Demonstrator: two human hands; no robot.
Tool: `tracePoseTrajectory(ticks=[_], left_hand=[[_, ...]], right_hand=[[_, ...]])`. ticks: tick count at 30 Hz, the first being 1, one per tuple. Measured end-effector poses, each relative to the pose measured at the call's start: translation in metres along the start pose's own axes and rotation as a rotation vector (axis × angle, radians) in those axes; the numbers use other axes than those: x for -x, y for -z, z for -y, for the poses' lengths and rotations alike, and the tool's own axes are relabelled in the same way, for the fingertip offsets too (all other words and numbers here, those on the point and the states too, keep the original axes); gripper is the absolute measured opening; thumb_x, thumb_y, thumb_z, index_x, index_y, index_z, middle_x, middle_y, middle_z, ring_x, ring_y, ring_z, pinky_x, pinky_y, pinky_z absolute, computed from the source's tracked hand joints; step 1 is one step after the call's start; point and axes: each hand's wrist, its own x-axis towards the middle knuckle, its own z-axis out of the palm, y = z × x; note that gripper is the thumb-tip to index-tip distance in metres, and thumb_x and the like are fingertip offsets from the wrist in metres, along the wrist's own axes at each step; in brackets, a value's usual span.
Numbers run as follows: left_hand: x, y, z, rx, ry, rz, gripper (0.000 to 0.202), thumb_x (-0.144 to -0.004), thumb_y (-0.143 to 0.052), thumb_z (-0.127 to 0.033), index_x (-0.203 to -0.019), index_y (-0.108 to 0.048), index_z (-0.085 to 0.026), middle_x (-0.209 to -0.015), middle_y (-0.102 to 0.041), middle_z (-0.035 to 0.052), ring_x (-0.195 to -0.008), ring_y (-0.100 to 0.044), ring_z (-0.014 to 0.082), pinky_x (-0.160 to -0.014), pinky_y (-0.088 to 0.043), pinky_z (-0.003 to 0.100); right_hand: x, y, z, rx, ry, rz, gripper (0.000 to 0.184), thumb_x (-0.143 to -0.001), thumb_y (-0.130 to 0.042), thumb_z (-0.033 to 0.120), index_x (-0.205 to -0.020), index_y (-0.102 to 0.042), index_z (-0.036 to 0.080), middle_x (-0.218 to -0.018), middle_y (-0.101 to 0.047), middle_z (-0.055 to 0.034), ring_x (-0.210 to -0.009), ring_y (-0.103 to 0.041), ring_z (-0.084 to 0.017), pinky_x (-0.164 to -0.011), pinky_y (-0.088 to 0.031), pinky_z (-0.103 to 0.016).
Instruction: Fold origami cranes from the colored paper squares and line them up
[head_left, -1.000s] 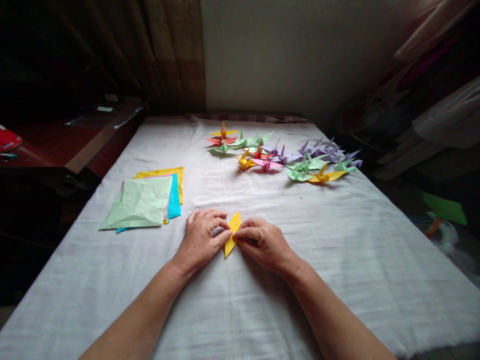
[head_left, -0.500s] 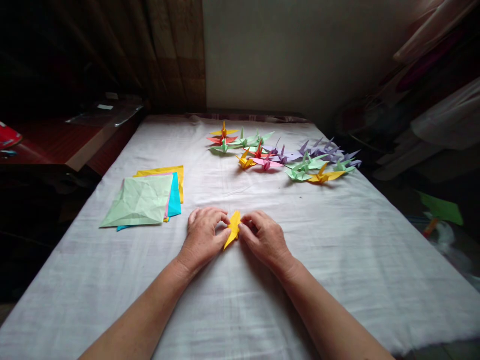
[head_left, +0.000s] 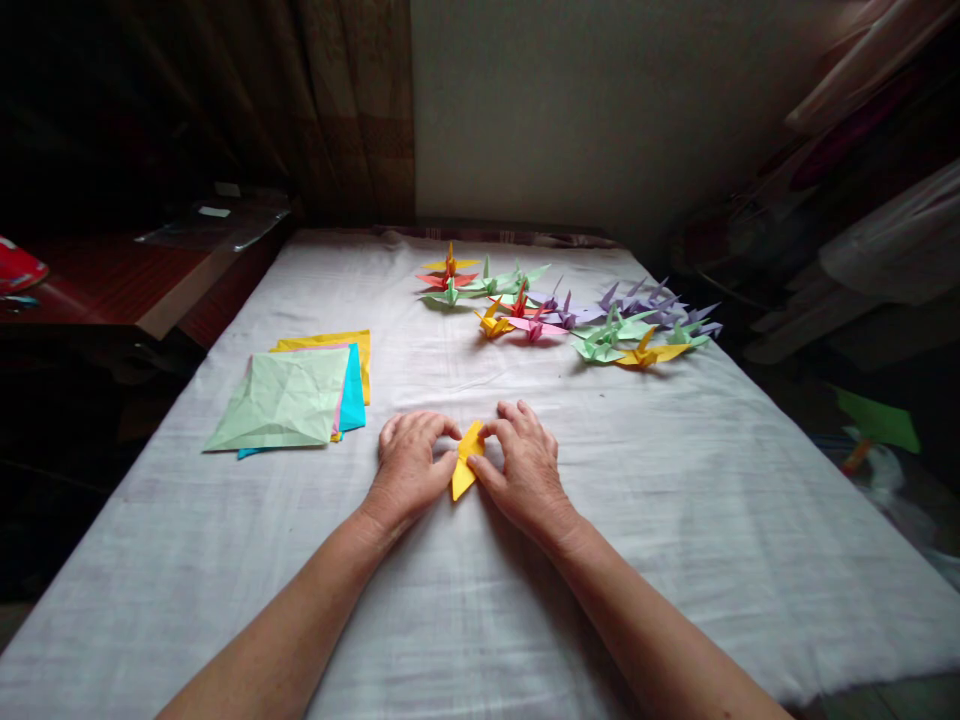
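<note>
A small folded piece of yellow paper point(head_left: 466, 468) lies between my two hands, over the middle of the white cloth. My left hand point(head_left: 411, 462) grips its left edge between thumb and forefinger. From the other side, my right hand point(head_left: 526, 465) pinches the paper, the thumb on its face and the forefinger near its upper right corner. The other right fingers are raised and loosely spread. The paper is long and narrow, slanting up to the right, with pointed ends. Its underside is hidden.
Left of my hands lies a stack of paper sheets point(head_left: 289, 398) in pale green, blue, pink and yellow. Several folded paper cranes point(head_left: 532, 325) stand toward the far side of the cloth-covered table point(head_left: 675, 560). A brown wooden surface point(head_left: 112, 285) adjoins at the left.
My right thumb has shifted left onto the paper's face, and the other right fingers have lifted and spread. The yellow paper now shows a wider, flatter face.
</note>
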Motion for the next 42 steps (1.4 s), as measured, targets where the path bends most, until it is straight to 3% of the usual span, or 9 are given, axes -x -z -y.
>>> tracePoseTrajectory(ticks=[7, 13, 19, 24, 28, 31, 34, 37, 42], left_hand=[[0.005, 0.001, 0.005, -0.003, -0.06, -0.019, 0.012, -0.079, -0.061, -0.017, -0.088, -0.062, -0.025, -0.11, -0.071, 0.0, -0.112, -0.058, 0.0223, -0.108, -0.031, 0.048], [0.014, 0.002, 0.006, -0.126, -0.094, -0.037, 0.018, -0.08, -0.069, -0.036, -0.092, -0.065, -0.023, -0.132, -0.06, 0.0097, -0.13, -0.047, 0.0301, -0.11, -0.032, 0.051], [0.015, 0.002, 0.001, -0.149, -0.081, -0.004, 0.014, -0.079, -0.071, -0.035, -0.084, -0.065, -0.023, -0.135, -0.059, 0.0081, -0.132, -0.046, 0.0305, -0.113, -0.03, 0.053], [0.015, 0.003, 0.001, -0.094, -0.067, 0.005, 0.013, -0.077, -0.073, -0.03, -0.085, -0.065, -0.025, -0.135, -0.061, 0.007, -0.134, -0.045, 0.031, -0.113, -0.027, 0.058], [0.016, 0.004, -0.001, -0.034, -0.062, 0.028, 0.014, -0.077, -0.073, -0.028, -0.086, -0.062, -0.025, -0.129, -0.066, 0.0051, -0.132, -0.048, 0.0313, -0.113, -0.021, 0.063], [0.017, 0.006, -0.003, -0.002, -0.072, 0.022, 0.012, -0.078, -0.071, -0.027, -0.085, -0.061, -0.025, -0.117, -0.071, 0.0025, -0.126, -0.053, 0.03, -0.113, -0.019, 0.063], [0.017, 0.007, -0.005, 0.023, -0.089, 0.027, 0.007, -0.08, -0.068, -0.027, -0.084, -0.062, -0.025, -0.095, -0.073, -0.0018, -0.101, -0.065, 0.0238, -0.112, -0.023, 0.058], [0.017, 0.009, -0.006, 0.056, -0.108, 0.018, 0.005, -0.082, -0.066, -0.027, -0.081, -0.061, -0.024, -0.079, -0.069, -0.005, -0.079, -0.065, 0.0182, -0.107, -0.033, 0.051], [0.015, 0.011, -0.007, 0.077, -0.106, -0.084, 0.009, -0.083, -0.064, -0.031, -0.081, -0.061, -0.024, -0.077, -0.068, -0.0024, -0.076, -0.064, 0.0187, -0.085, -0.045, 0.037]], right_hand=[[0.002, -0.002, -0.005, -0.006, 0.023, -0.033, 0.038, -0.077, -0.069, 0.029, -0.113, -0.061, 0.019, -0.142, -0.051, -0.0161, -0.14, -0.035, -0.037, -0.106, -0.033, -0.056], [0.004, -0.003, -0.007, -0.005, 0.049, -0.05, 0.039, -0.08, -0.065, 0.03, -0.117, -0.061, 0.019, -0.142, -0.051, -0.0168, -0.14, -0.035, -0.036, -0.107, -0.034, -0.055], [0.005, 0.003, -0.01, -0.005, 0.057, 0.013, 0.048, -0.08, -0.067, 0.036, -0.123, -0.061, 0.016, -0.147, -0.045, -0.0203, -0.142, -0.031, -0.037, -0.109, -0.033, -0.056], [0.006, 0.009, -0.011, -0.05, 0.069, 0.05, 0.038, -0.078, -0.071, 0.038, -0.111, -0.067, 0.021, -0.146, -0.046, -0.0182, -0.143, -0.029, -0.038, -0.108, -0.032, -0.059], [0.007, 0.009, -0.011, -0.095, 0.079, 0.026, 0.037, -0.076, -0.072, 0.035, -0.111, -0.065, 0.023, -0.145, -0.049, -0.0161, -0.143, -0.03, -0.037, -0.107, -0.032, -0.06], [0.007, 0.006, -0.011, -0.12, 0.096, -0.006, 0.038, -0.076, -0.071, 0.031, -0.112, -0.063, 0.023, -0.144, -0.05, -0.0146, -0.142, -0.032, -0.035, -0.108, -0.033, -0.059], [0.007, 0.005, -0.012, -0.151, 0.127, -0.041, 0.038, -0.076, -0.069, 0.027, -0.112, -0.061, 0.022, -0.141, -0.053, -0.0151, -0.14, -0.036, -0.033, -0.108, -0.034, -0.056], [0.005, 0.006, -0.012, -0.199, 0.165, -0.074, 0.037, -0.076, -0.066, 0.024, -0.113, -0.059, 0.021, -0.136, -0.057, -0.0148, -0.133, -0.047, -0.031, -0.107, -0.037, -0.053], [0.003, 0.011, -0.008, -0.324, 0.156, -0.133, 0.032, -0.081, -0.063, 0.024, -0.112, -0.057, 0.021, -0.114, -0.069, -0.0103, -0.108, -0.064, -0.025, -0.095, -0.048, -0.044]])
